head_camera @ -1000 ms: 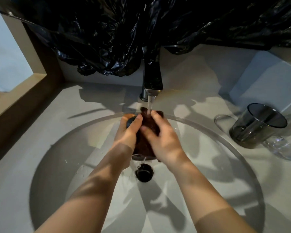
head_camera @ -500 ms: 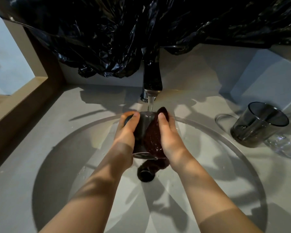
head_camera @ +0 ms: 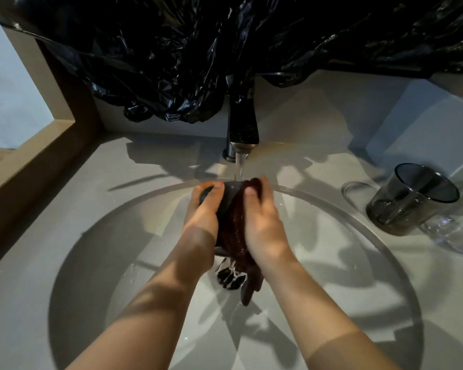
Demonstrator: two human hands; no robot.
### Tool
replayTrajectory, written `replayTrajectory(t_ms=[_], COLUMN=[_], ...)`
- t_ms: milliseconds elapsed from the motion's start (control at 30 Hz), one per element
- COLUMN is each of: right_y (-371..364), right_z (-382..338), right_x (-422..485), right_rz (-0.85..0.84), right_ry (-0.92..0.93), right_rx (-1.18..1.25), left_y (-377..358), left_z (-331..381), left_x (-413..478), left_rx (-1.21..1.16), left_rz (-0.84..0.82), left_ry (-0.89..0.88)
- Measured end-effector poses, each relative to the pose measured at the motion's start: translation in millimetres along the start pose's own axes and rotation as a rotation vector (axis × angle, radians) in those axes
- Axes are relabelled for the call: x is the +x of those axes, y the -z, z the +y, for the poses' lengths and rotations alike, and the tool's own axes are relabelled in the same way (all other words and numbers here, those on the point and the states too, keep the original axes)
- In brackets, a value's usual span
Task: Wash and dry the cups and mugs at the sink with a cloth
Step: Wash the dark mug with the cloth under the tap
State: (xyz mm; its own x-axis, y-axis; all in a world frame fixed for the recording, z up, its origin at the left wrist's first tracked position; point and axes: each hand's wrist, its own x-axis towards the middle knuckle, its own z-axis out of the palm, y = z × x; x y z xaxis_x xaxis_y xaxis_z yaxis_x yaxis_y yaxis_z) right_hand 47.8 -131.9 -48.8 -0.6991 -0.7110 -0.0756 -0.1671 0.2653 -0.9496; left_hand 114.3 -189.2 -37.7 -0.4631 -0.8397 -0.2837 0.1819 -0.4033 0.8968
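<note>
Pale grey stone countertop (head_camera: 64, 209) with a big round sunken basin (head_camera: 91, 263), and crinkly black plastic sheeting (head_camera: 171, 62) draped across the far side. A dark metal faucet (head_camera: 242, 124) is running in the middle.

Over on the right counter sits a smoky grey see-through tumbler (head_camera: 409, 201), with a clear glass (head_camera: 455, 231) touching it on its near right. I'd guess both are still waiting their turn.

The dark rounded mug (head_camera: 229, 198) is right under the stream, above the basin's far half. The left hand (head_camera: 202, 209) is wrapped around its left side, and the right hand (head_camera: 262, 220) grips a wet dark brown cloth (head_camera: 235, 236) against its right side.

What's new: a second ago the cloth was bunched over the mug's top. Now it has slid to the side, its tail dangling over the black drain (head_camera: 230, 279), so water hits bare mug. Looks like scrubbing turning into rinsing; drying hasn't started.
</note>
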Motion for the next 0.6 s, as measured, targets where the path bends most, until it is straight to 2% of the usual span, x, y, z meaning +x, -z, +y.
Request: replayTrajectory(t_ms=[67,133,200,267,333,367,500,533,600], right_y=[-6.4,-7.5,-7.2,-2.9,2.6,3.3,-9.0,-9.1,-7.9], right_z=[-3.9,-3.9,-0.7,-6.2,-0.7,1.2,0.2,0.1,1.9], right_x=[-11.7,-9.0,3.8,10.8,6.7,2.6,-14.4,-13.2,-1.4], right_rz=[-0.010,0.032,0.074,0.063,-0.018,-0.041,-0.014,0.017,0.075], right_ry=[0.124,0.170,0.118,-0.117,-0.250,-0.213,0.114,0.145,0.177], right_rx=[-0.268,-0.275,0.010,0.374,0.523,0.453,-0.200,-0.238,-0.121], left_y=[1.1,2.9,4.3,4.6,4.0,3.4,2.3,2.4,2.0], left_z=[-2.8,-2.5,0.4,3.3,4.4,4.1,-3.2,-4.4,-4.7], left_x=[-0.5,-1.6,-0.7,2.0,5.0,6.2,5.7,4.2,2.0], left_rx=[0.006,0.011,-0.007,-0.042,-0.070,-0.076,0.058,0.094,0.132], left_rz=[-0.012,-0.034,-0.048,-0.029,0.010,0.027,0.048,0.037,0.009], left_ry=[-0.032,-0.032,-0.015,0.016,0.050,0.058,-0.025,-0.048,-0.068])
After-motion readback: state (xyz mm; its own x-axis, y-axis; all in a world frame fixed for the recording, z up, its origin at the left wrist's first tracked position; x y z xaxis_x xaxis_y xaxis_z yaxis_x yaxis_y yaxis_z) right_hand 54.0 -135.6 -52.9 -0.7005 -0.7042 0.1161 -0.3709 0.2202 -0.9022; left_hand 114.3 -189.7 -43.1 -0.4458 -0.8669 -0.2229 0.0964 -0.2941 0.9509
